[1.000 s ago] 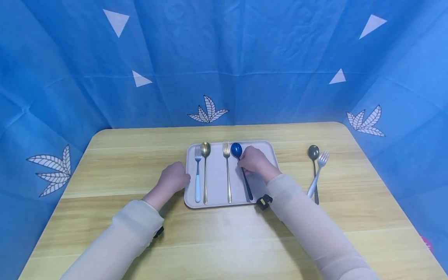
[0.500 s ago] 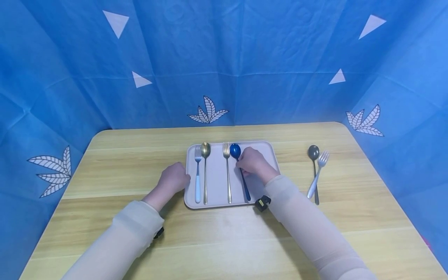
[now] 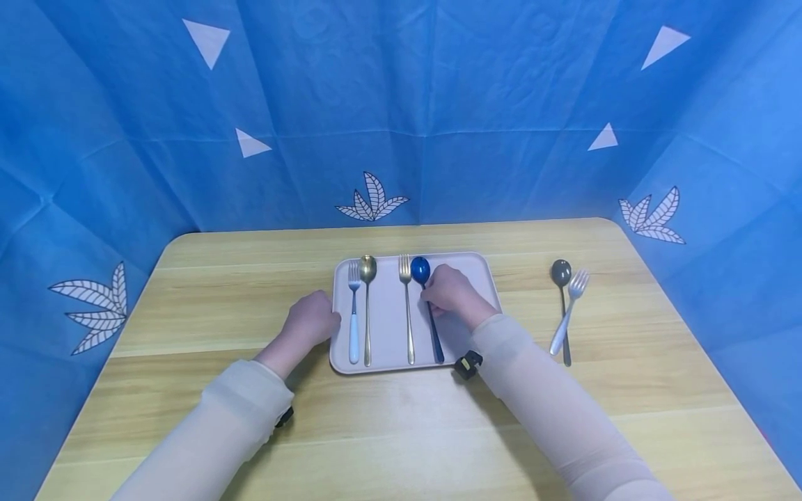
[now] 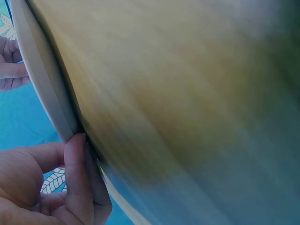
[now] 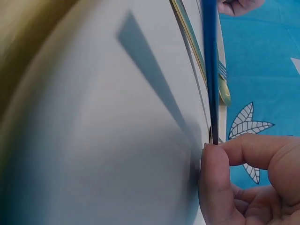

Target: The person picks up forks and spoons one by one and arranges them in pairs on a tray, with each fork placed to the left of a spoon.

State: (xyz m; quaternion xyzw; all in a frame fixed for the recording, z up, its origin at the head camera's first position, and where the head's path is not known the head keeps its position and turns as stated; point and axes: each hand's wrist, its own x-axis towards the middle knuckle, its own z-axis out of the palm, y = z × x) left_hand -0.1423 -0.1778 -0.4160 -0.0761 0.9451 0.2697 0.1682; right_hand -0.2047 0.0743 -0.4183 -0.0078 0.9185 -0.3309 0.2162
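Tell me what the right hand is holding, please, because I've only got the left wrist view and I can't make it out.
Observer: The right hand pinches a blue spoon by its dark handle, over the tray.

Operator: What else is on the tray?

Observer: Left to right in the head view, a fork with a light blue handle, a gold spoon and a gold fork.

Operator: Any cutlery off the tray?

Observer: Yes, to the tray's right a silver fork lies crossed over a dark spoon on the table.
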